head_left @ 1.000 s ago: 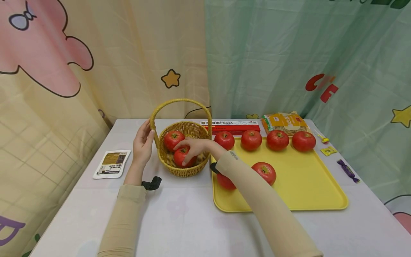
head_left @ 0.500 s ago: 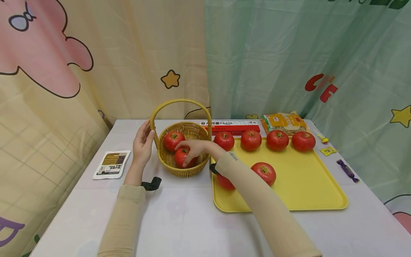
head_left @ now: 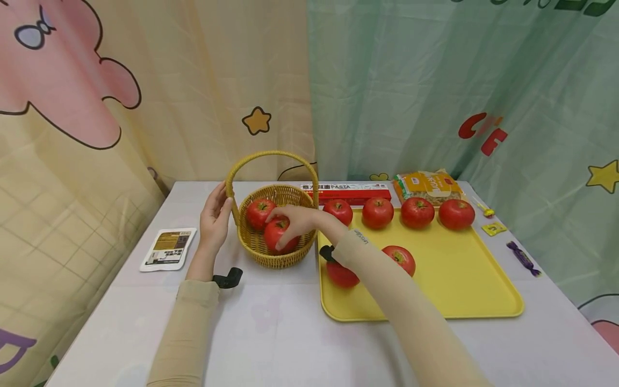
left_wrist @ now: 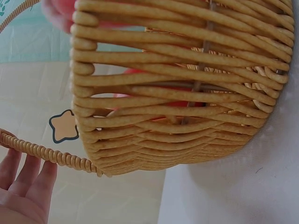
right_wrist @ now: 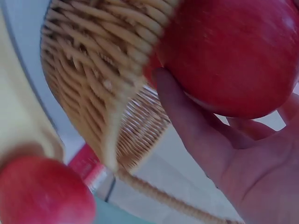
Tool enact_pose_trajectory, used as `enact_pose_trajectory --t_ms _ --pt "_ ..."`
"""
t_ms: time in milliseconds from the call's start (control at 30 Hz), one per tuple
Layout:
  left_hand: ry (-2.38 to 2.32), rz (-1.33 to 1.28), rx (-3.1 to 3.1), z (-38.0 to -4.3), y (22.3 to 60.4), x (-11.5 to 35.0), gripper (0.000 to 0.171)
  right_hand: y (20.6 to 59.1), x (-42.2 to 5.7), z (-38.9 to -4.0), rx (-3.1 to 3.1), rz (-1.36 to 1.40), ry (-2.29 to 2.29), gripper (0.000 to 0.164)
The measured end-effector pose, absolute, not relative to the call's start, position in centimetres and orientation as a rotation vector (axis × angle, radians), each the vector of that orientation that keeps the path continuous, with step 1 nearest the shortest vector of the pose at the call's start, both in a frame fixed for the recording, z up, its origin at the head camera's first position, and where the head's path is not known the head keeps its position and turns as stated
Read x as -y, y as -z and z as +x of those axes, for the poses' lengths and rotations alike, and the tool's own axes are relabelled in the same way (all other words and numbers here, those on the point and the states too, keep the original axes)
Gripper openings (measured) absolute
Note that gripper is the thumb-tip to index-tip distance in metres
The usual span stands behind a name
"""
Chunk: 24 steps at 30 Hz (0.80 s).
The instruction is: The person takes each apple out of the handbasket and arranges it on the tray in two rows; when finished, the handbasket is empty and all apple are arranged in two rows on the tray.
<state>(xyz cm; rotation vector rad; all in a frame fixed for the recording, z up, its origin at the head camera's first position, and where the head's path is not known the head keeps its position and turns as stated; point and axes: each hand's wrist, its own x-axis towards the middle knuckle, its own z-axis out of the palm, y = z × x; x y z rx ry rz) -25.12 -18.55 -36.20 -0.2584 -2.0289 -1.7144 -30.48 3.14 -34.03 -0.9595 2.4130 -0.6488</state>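
My right hand grips a tomato from above, thumb and fingers spread round it, inside the wicker basket. In the right wrist view that tomato fills the top right, close over the basket's rim. Another tomato sits behind it at the basket's left. My left hand is at the left foot of the arched handle. Its fingers reach up straight against the handle in the left wrist view. Through the weave, red patches of tomato show.
Right of the basket lies a yellow tray with several tomatoes, partly under my right sleeve. Behind it are a red pasta box and a noodle bag. Small sweets line the right side; a white packet lies left.
My right hand and the tomato in it have risen slightly and shifted a little to the right within the basket. The left hand stays at the handle.
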Motion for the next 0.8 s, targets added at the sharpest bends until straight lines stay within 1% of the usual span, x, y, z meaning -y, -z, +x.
enact_pose_trajectory --t_ms 167,333,567,800 --pt "1.716 -0.272 2.013 -25.1 36.2 18.5 0.043 31.8 -6.2 -29.2 -2.467 -1.051 0.718 0.064" --pt "1.721 -0.273 2.005 -25.2 36.2 18.5 0.043 30.2 -12.8 -26.8 -2.532 -1.064 0.891 0.065" --pt "1.717 -0.265 2.014 -25.2 36.2 18.5 0.043 30.5 -22.1 -24.2 -2.635 -0.858 1.086 0.064" --pt "1.708 -0.263 2.019 -25.1 36.2 18.5 0.043 32.7 -30.4 -22.1 -2.803 -0.586 1.030 0.067"
